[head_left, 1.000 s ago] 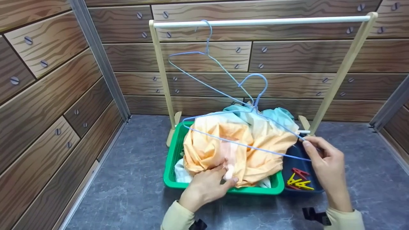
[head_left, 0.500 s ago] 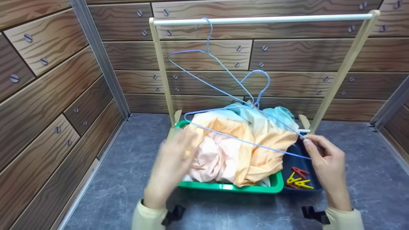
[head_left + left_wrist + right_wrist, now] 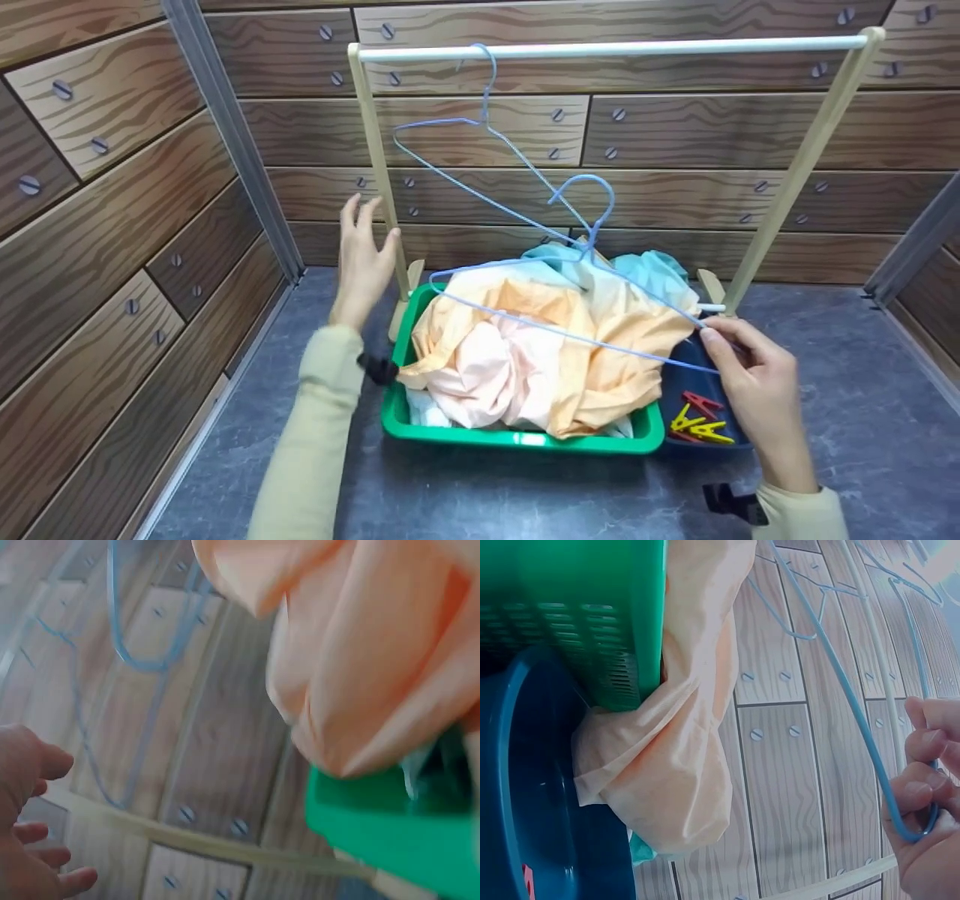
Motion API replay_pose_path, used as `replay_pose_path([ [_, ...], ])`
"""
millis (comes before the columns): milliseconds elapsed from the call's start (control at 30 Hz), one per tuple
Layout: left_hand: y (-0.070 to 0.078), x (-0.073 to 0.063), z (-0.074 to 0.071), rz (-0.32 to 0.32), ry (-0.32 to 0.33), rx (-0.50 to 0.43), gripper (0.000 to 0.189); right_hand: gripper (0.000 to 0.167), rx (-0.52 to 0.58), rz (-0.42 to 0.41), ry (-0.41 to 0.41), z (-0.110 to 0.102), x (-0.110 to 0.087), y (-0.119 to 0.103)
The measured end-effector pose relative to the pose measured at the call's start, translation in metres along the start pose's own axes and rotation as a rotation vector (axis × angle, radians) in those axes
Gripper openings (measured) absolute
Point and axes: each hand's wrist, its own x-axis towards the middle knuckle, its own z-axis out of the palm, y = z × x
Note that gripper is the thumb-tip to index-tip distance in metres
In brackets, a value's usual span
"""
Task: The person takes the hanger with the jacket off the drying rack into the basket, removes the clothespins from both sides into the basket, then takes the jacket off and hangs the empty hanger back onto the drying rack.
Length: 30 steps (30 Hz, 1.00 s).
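My right hand (image 3: 757,390) pinches one end of a blue wire hanger (image 3: 555,329) between thumb and fingers. This hanger slants over a heap of peach and pale pink cloth (image 3: 607,382) in a green basket (image 3: 525,441). In the right wrist view the fingers curl round the corner of the hanger (image 3: 853,701). My left hand (image 3: 365,259) is raised beside the left post of a clothes rack, fingers spread and holding nothing. It also shows at the edge of the left wrist view, where the cloth (image 3: 360,667) bulges over the basket's rim.
A second blue hanger (image 3: 486,105) hangs from the white rail (image 3: 675,49) of the wooden-post rack. Turquoise cloth (image 3: 652,270) lies at the back of the heap. Right of the basket, a navy bin (image 3: 705,448) holds red and yellow clothespins (image 3: 709,433). Wood-patterned walls enclose the back and left.
My left hand has left the cloth at the basket's front and moved up and left to the rack post. More pale pink cloth shows. The right hand keeps its pinch; the hanger's hook has turned slightly.
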Motion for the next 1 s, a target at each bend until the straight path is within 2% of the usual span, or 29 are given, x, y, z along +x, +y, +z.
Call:
replay_pose_path([
  [133,-0.029,0.020,0.016,-0.116,-0.056,-0.018,0.055,0.015,-0.012,-0.020,-0.004,0.001,0.000,0.011],
  [200,-0.042,0.023,0.022,-0.167,-0.068,-0.038,0.054,0.015,-0.015,-0.023,-0.010,0.002,-0.002,0.017],
  [333,-0.058,0.025,0.030,-0.234,-0.041,-0.170,0.042,0.015,-0.012,0.005,-0.021,0.004,-0.004,0.023],
  [433,-0.058,0.030,0.032,-0.253,0.004,-0.247,0.033,0.016,-0.025,0.008,-0.023,0.002,-0.004,0.024],
  [567,-0.054,0.040,0.031,-0.274,0.043,-0.239,0.025,0.015,-0.074,-0.064,-0.041,-0.001,-0.002,0.024],
  [733,-0.050,0.048,0.026,-0.309,0.031,-0.187,0.021,0.017,-0.153,-0.184,-0.058,-0.001,0.000,0.025],
  [1000,-0.047,0.052,0.026,-0.297,0.026,-0.160,0.020,0.014,-0.242,-0.231,0.020,-0.005,0.002,0.031],
])
